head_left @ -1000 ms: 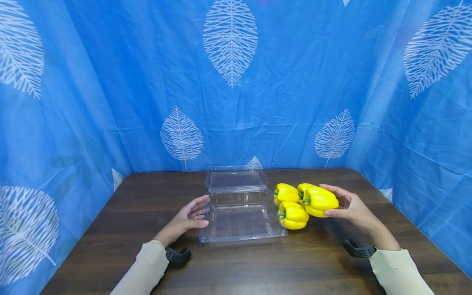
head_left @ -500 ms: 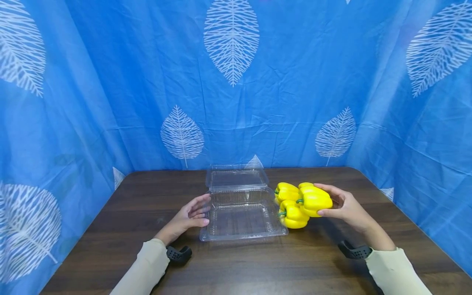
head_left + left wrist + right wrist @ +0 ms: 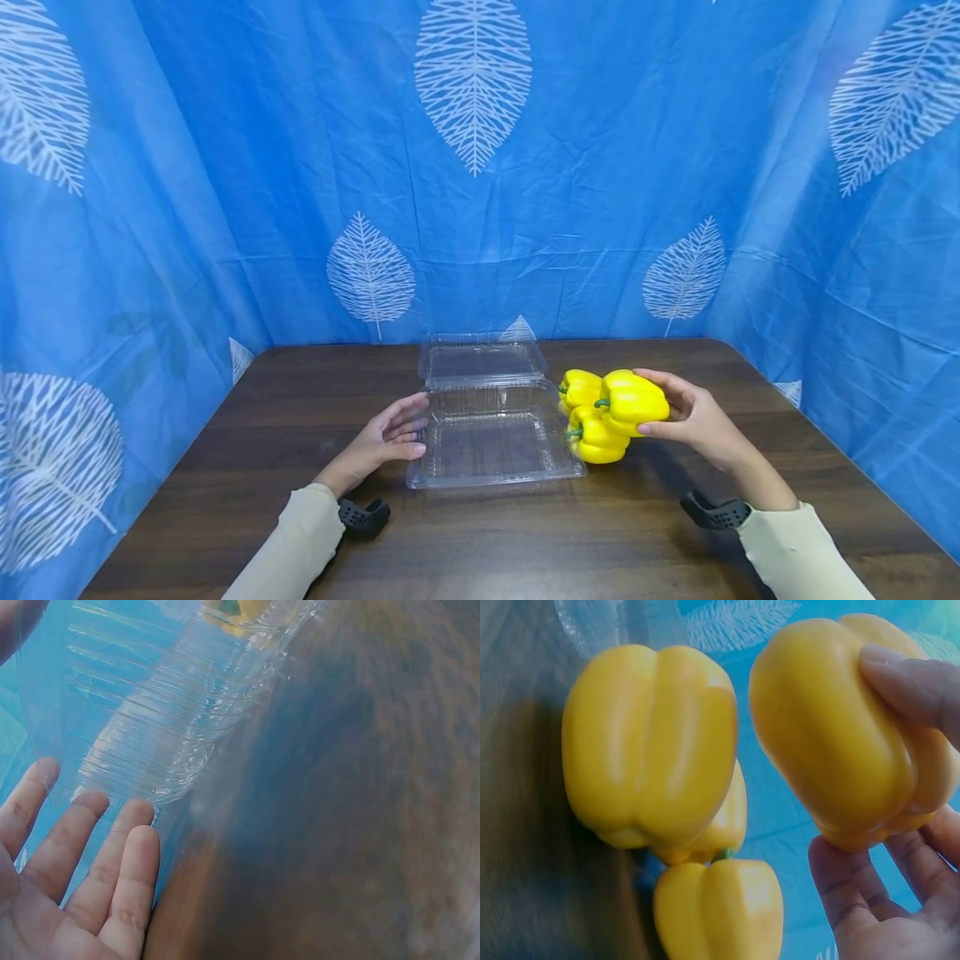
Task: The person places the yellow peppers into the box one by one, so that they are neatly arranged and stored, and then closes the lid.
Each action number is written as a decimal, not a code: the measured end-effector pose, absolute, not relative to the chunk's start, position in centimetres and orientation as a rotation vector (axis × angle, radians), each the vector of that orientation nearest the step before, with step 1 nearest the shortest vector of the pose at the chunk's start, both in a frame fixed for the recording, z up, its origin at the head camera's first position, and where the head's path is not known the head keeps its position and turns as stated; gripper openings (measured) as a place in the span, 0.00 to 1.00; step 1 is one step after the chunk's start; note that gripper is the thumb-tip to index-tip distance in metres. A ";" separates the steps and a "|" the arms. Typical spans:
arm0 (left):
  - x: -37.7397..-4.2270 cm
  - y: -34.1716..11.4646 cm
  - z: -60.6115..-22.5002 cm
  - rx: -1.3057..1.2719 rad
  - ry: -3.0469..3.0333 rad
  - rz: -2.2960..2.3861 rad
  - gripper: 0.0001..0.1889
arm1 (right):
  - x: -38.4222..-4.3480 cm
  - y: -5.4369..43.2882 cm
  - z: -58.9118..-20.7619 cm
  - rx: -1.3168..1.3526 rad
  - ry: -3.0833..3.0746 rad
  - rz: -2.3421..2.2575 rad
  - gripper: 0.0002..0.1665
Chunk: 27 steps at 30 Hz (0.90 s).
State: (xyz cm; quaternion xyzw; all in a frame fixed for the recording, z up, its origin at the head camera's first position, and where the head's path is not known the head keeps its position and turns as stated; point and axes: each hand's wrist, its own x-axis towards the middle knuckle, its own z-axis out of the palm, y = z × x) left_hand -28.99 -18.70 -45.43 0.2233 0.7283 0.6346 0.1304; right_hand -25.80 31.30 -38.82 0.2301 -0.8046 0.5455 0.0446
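Note:
My right hand grips a yellow bell pepper and holds it raised over the others. The right wrist view shows the thumb on one side of this held pepper and fingers around its end. Three more yellow bell peppers sit grouped beside a clear plastic clamshell container, at its right side. The container's hinged lid lies folded back behind it. At the container's left wall is my left hand. In the left wrist view its straight fingers reach the clear wall.
Both hands work above a dark brown wooden table. Blue curtains with white leaf prints enclose its back and sides. Each wrist wears a black band.
My right hand has moved left with the gripped bell pepper, bringing it over the grouped peppers and nearer the container. The left hand stays at the container's left wall.

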 end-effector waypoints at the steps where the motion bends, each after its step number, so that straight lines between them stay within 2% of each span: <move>1: -29.0 -18.7 -45.4 0.649 2.115 1.843 0.46 | -25.8 31.2 -38.8 0.708 -2.456 1.667 0.42; 27: -28.9 -18.7 -45.5 0.669 2.086 1.844 0.47 | -25.0 27.6 -38.5 0.602 -2.513 1.634 0.45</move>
